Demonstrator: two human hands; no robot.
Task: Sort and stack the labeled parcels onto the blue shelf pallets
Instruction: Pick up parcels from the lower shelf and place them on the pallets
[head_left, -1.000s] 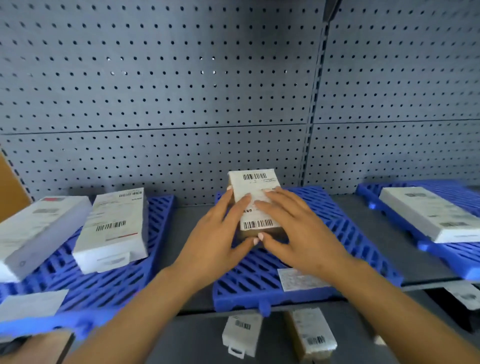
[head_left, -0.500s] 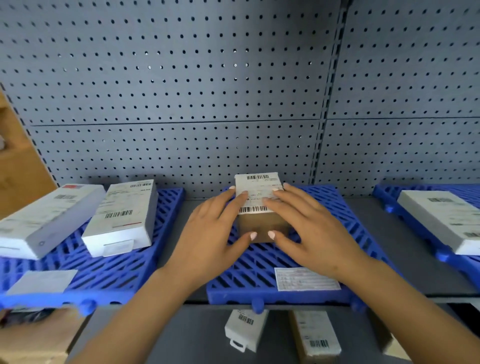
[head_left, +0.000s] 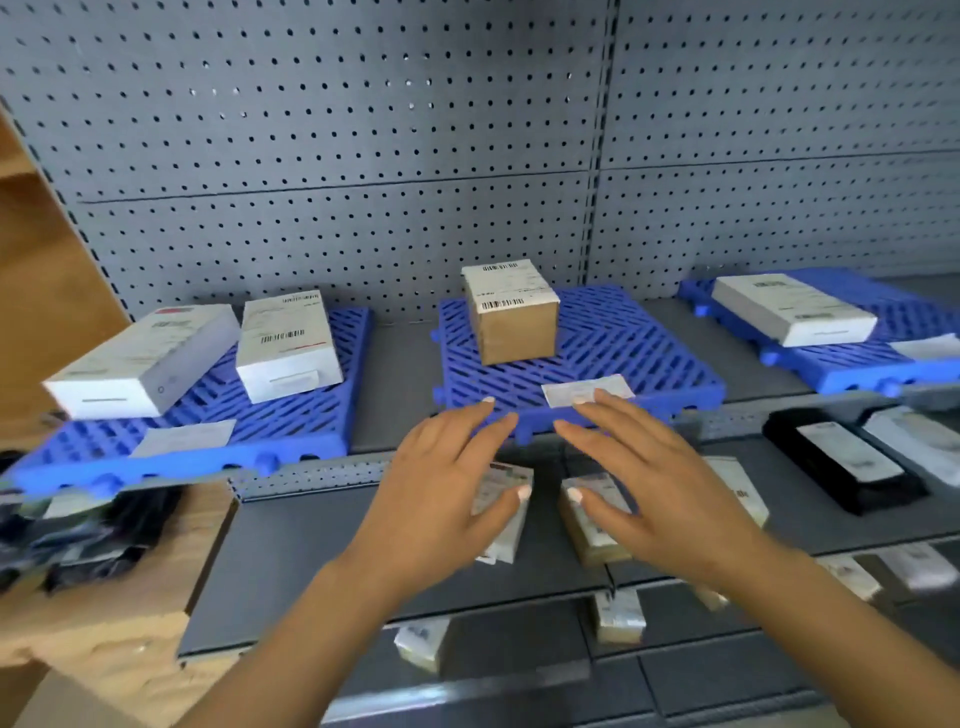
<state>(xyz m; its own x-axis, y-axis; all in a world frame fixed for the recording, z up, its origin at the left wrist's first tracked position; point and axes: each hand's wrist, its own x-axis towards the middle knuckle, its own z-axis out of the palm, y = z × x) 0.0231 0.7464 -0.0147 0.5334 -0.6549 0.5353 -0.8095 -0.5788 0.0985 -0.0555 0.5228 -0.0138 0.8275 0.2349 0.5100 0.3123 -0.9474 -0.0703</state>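
The brown cardboard parcel with its white barcode label stands on the middle blue pallet, toward the back edge and left of centre, with nothing touching it. A paper slip lies at that pallet's front edge. My left hand and my right hand hover side by side just in front of that edge, fingers straight and spread, holding nothing. My right fingertips overlap the slip in view, but I cannot tell if they touch it. The left pallet carries two white labeled boxes side by side. The right pallet holds one flat white box. On the gray shelves below lie small parcels and a black box.
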